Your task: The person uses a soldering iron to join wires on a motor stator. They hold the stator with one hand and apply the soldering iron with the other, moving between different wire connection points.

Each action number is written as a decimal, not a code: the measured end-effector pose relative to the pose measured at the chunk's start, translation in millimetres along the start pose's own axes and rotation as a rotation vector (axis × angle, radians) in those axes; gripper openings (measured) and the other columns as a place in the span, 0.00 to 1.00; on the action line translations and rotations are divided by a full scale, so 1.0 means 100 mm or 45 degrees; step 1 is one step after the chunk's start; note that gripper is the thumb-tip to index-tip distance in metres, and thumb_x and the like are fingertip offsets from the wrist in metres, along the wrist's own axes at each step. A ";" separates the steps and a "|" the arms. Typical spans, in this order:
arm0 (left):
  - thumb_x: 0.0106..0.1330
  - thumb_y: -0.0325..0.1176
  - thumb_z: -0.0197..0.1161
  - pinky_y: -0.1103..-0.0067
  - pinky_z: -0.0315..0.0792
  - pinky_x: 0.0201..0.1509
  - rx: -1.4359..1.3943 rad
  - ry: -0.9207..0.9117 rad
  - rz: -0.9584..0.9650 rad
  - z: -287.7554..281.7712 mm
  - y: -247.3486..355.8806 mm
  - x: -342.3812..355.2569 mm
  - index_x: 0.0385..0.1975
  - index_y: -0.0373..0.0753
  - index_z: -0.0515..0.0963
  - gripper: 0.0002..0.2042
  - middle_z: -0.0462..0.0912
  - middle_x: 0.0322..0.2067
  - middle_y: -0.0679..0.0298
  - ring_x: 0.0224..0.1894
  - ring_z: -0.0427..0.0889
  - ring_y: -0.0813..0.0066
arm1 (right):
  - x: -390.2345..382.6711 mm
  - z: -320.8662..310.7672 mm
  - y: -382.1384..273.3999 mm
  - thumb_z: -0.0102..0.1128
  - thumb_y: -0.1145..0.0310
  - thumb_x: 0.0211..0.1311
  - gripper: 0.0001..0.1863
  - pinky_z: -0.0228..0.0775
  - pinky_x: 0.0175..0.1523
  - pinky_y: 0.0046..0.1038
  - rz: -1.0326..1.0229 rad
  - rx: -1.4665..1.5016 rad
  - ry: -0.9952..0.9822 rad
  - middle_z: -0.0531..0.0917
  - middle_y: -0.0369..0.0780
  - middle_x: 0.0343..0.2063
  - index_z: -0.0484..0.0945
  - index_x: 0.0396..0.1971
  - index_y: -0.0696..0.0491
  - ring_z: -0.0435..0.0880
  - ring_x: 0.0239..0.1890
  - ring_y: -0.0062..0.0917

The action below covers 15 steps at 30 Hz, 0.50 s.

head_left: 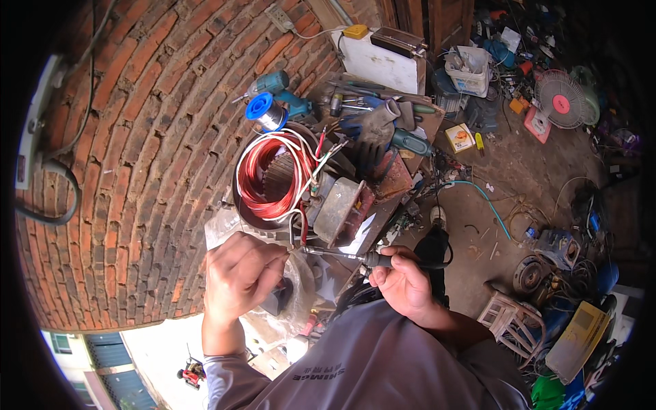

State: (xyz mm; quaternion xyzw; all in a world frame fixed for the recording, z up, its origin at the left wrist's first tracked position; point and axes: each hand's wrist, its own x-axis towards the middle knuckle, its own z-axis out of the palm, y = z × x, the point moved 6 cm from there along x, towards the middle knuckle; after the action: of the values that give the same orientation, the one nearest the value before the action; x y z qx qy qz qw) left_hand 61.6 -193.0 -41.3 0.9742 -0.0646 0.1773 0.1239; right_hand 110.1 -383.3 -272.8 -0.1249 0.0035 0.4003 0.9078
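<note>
Your right hand (pixel 406 283) grips a soldering iron (pixel 374 260), tip beside the lower leads (pixel 303 229) of the red coil (pixel 256 197); your left hand (pixel 236 277) is pinched closed, contents unclear. The coil looks wound; the upper leads (pixel 333 150) appear unjoined.

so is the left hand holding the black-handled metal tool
No, the right hand holds the black-handled metal tool, which points toward the left hand.

Left head-worn fisheye, facing down, fingers (pixel 268 275) close below.
</note>
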 end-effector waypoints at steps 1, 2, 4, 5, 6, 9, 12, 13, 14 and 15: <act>0.52 0.22 0.77 0.73 0.77 0.29 0.006 -0.001 0.004 0.00 0.00 0.00 0.33 0.39 0.86 0.10 0.85 0.27 0.66 0.27 0.83 0.67 | 0.00 0.00 0.00 0.48 0.66 0.80 0.15 0.71 0.52 0.39 0.002 0.003 0.001 0.83 0.41 0.31 0.81 0.57 0.50 0.79 0.37 0.29; 0.52 0.22 0.76 0.73 0.77 0.29 0.019 -0.007 0.008 0.00 0.01 0.01 0.33 0.39 0.86 0.10 0.84 0.27 0.66 0.27 0.83 0.67 | 0.00 0.00 0.00 0.48 0.66 0.80 0.15 0.71 0.52 0.39 0.005 0.007 0.003 0.83 0.41 0.31 0.81 0.57 0.50 0.79 0.37 0.29; 0.52 0.22 0.76 0.73 0.77 0.29 0.044 -0.019 0.016 0.00 0.04 0.03 0.33 0.39 0.86 0.10 0.84 0.26 0.66 0.27 0.83 0.67 | 0.00 -0.02 0.01 0.48 0.66 0.80 0.15 0.71 0.52 0.39 -0.004 0.018 0.013 0.83 0.41 0.31 0.81 0.57 0.50 0.80 0.37 0.29; 0.52 0.21 0.75 0.73 0.76 0.29 0.033 -0.029 0.017 -0.01 0.05 0.04 0.33 0.38 0.85 0.09 0.84 0.27 0.65 0.27 0.83 0.67 | 0.00 -0.03 0.01 0.48 0.67 0.80 0.15 0.71 0.52 0.39 -0.008 0.024 0.017 0.83 0.41 0.31 0.81 0.57 0.50 0.80 0.37 0.30; 0.52 0.20 0.74 0.73 0.75 0.30 0.024 -0.038 0.019 -0.01 0.06 0.05 0.32 0.37 0.85 0.09 0.85 0.27 0.64 0.27 0.82 0.66 | 0.00 -0.02 0.01 0.48 0.67 0.80 0.15 0.71 0.52 0.39 -0.008 0.022 0.014 0.83 0.41 0.31 0.81 0.57 0.51 0.80 0.37 0.30; 0.52 0.21 0.74 0.72 0.76 0.29 0.018 -0.059 0.038 -0.02 0.06 0.08 0.33 0.38 0.85 0.09 0.84 0.27 0.64 0.27 0.82 0.66 | 0.00 -0.01 0.01 0.50 0.69 0.79 0.15 0.73 0.52 0.39 -0.011 0.066 -0.006 0.85 0.41 0.34 0.82 0.57 0.52 0.82 0.38 0.31; 0.52 0.22 0.75 0.72 0.77 0.28 0.017 -0.080 0.050 -0.01 0.05 0.09 0.33 0.38 0.85 0.09 0.82 0.26 0.65 0.27 0.82 0.66 | 0.01 0.00 0.00 0.54 0.72 0.77 0.14 0.77 0.51 0.39 -0.021 0.161 -0.047 0.87 0.41 0.39 0.83 0.56 0.56 0.85 0.40 0.33; 0.53 0.22 0.75 0.72 0.76 0.28 0.017 -0.086 0.050 0.00 0.05 0.09 0.33 0.38 0.85 0.09 0.81 0.26 0.65 0.26 0.82 0.66 | 0.02 0.01 0.00 0.54 0.72 0.77 0.14 0.78 0.51 0.39 -0.024 0.157 -0.062 0.87 0.42 0.39 0.83 0.56 0.56 0.85 0.39 0.33; 0.53 0.22 0.75 0.72 0.76 0.28 0.023 -0.091 0.048 0.00 0.05 0.10 0.33 0.39 0.85 0.09 0.81 0.25 0.65 0.26 0.82 0.66 | 0.02 0.02 -0.01 0.54 0.72 0.77 0.14 0.78 0.51 0.39 -0.026 0.153 -0.077 0.87 0.43 0.39 0.82 0.56 0.57 0.85 0.39 0.33; 0.53 0.23 0.75 0.71 0.76 0.28 0.030 -0.096 0.045 0.00 0.06 0.10 0.33 0.39 0.85 0.09 0.81 0.25 0.65 0.26 0.82 0.65 | 0.02 0.03 -0.01 0.54 0.72 0.77 0.14 0.78 0.51 0.38 -0.041 0.149 -0.080 0.87 0.43 0.38 0.82 0.56 0.57 0.86 0.39 0.33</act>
State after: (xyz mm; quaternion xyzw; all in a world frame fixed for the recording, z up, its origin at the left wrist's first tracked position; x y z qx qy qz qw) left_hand 70.4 -199.4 -36.5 0.9803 -0.0842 0.1434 0.1068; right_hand 111.8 -382.2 -270.0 -0.0590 -0.0035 0.3886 0.9195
